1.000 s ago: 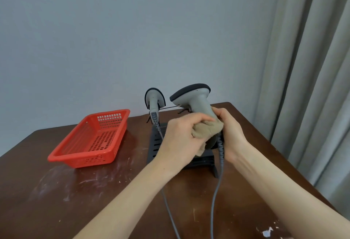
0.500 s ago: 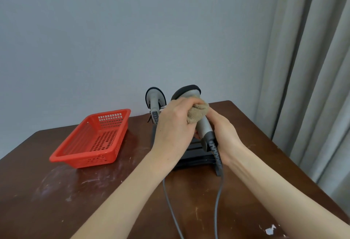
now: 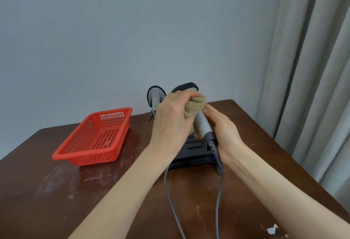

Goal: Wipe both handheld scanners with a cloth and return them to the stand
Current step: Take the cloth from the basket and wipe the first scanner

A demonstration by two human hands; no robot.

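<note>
My right hand point(image 3: 223, 134) grips the handle of a grey handheld scanner point(image 3: 202, 125), held upright above the black stand point(image 3: 193, 151). My left hand point(image 3: 170, 121) presses a tan cloth point(image 3: 195, 106) against the scanner just below its dark head point(image 3: 186, 86). A second grey scanner point(image 3: 155, 96) sits upright at the stand's back left, partly hidden behind my left hand. Grey cables point(image 3: 171, 201) run from both scanners toward me across the table.
A red perforated plastic basket point(image 3: 94, 136) lies on the brown wooden table point(image 3: 56, 191) to the left of the stand. Grey curtains point(image 3: 312, 68) hang at the right, past the table's edge. A plain wall stands behind.
The cloth in my left hand slid up from the scanner's handle to just under its head. The scanner turned more upright and my right hand shifted down on the handle.
</note>
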